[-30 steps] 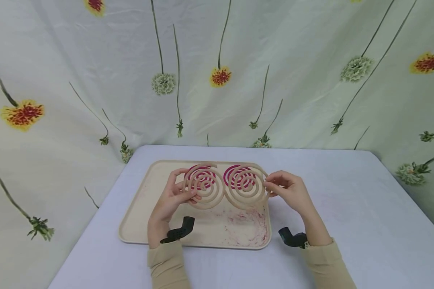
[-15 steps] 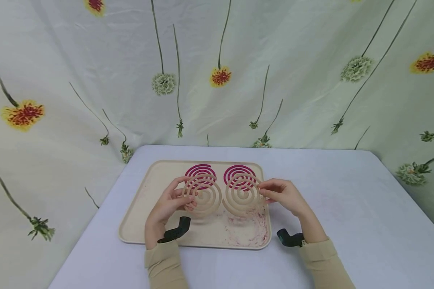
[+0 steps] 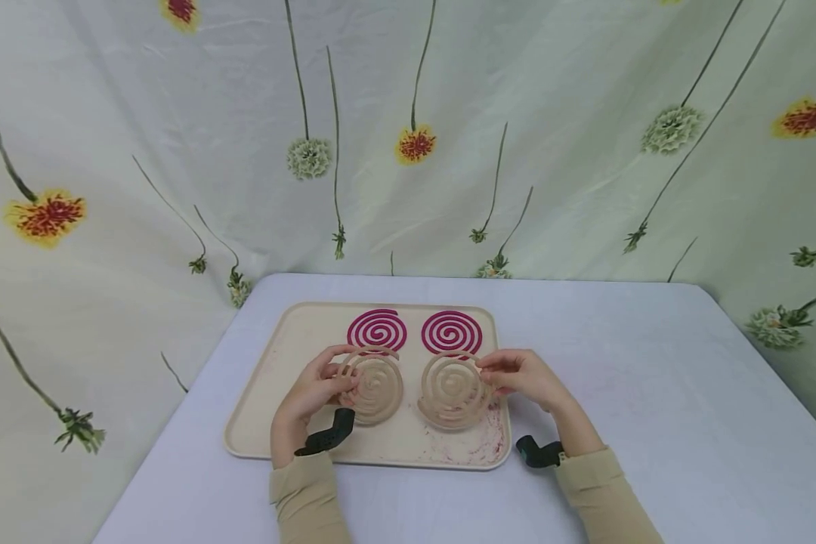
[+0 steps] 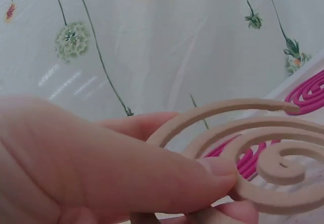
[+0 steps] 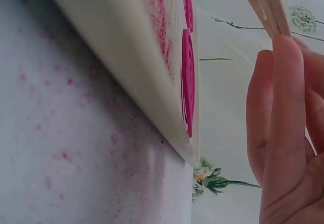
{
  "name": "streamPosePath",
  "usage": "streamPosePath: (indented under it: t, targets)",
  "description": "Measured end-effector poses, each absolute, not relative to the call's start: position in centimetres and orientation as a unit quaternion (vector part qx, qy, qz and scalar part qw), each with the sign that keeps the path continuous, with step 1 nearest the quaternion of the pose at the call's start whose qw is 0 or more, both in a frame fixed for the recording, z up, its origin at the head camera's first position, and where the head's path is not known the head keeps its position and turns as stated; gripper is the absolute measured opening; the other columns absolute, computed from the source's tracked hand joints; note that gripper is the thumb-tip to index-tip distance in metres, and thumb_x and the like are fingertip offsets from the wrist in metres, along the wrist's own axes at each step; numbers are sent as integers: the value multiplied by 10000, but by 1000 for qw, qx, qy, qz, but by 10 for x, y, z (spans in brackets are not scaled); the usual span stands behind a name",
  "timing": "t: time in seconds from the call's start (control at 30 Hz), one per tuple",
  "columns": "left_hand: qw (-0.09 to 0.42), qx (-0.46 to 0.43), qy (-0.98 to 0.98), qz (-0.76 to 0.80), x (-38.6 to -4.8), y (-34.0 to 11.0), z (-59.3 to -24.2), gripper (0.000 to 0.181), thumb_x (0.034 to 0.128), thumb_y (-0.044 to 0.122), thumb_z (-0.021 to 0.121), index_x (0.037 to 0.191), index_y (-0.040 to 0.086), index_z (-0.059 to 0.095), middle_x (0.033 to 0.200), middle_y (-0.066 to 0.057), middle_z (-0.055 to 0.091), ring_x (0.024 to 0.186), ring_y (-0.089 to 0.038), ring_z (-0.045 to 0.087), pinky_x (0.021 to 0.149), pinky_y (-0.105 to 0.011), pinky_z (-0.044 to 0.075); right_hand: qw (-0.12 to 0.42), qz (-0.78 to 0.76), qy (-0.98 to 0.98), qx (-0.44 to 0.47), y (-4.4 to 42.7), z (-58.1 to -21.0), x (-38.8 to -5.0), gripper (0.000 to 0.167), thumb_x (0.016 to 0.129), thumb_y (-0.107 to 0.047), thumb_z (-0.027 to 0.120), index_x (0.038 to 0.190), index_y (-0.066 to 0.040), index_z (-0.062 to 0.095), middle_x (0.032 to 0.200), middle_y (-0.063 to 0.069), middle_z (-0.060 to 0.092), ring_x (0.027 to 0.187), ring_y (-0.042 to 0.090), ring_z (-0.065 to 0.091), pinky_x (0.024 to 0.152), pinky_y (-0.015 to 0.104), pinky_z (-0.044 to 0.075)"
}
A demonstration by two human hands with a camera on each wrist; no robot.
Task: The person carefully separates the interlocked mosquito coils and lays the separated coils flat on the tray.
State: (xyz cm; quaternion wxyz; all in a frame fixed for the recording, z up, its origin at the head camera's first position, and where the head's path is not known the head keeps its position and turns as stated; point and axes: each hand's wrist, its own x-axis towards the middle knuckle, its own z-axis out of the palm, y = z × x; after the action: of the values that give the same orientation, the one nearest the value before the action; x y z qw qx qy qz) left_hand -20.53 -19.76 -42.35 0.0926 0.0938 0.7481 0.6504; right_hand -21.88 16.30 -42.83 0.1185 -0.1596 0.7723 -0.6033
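My left hand (image 3: pixel 316 389) pinches a tan mosquito coil (image 3: pixel 381 393) at its left edge. In the left wrist view the thumb lies across the rings of this coil (image 4: pixel 281 173). A second tan coil (image 3: pixel 451 385) is held at its right edge between the thumb and fingers of my right hand (image 3: pixel 527 378). The right wrist view shows that coil (image 5: pixel 266 6) nearly edge-on, raised above the tray. Two magenta coils, one left (image 3: pixel 377 331) and one right (image 3: pixel 452 332), lie side by side at the tray's far edge.
The cream rectangular tray (image 3: pixel 261 412) sits on a white-covered table (image 3: pixel 625 378). Magenta crumbs (image 3: pixel 483 438) mark the tray's near right part. Behind the table hangs a flower-printed cloth (image 3: pixel 245 113). Each wrist wears a black camera mount.
Both hands have brought the tan coils nearer to me, and a gap has widened between them. The magenta coils, earlier partly behind the tan ones, now show almost fully.
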Motion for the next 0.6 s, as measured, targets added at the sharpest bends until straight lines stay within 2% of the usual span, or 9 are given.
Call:
streamPosePath:
  t: [0.33, 0.47, 0.6]
  targets:
    - [88, 23, 805, 587, -205, -197, -424, 481, 810, -24, 648, 1267, -7, 501, 881, -147, 556, 602, -171, 568, 530, -264, 517, 114, -573, 798, -148, 156, -429, -214, 284, 832, -67, 693, 1066, 86, 637, 886, 150, 676, 696, 164, 633, 629, 349, 571]
    - [79, 7, 823, 563, -205, -196, -424, 425, 795, -29, 620, 1211, -57, 536, 934, -151, 574, 643, -169, 560, 555, -281, 518, 100, -552, 814, -148, 154, -427, -212, 276, 818, -73, 709, 1045, 73, 649, 887, 156, 674, 692, 179, 628, 616, 360, 567]
    - [72, -8, 845, 529, -204, -196, -424, 346, 825, 23, 624, 1154, -78, 581, 968, -155, 610, 696, -179, 572, 610, -292, 513, 90, -532, 831, -137, 153, -429, -213, 252, 797, -80, 731, 1010, 41, 673, 890, 127, 669, 638, 178, 623, 582, 337, 555]
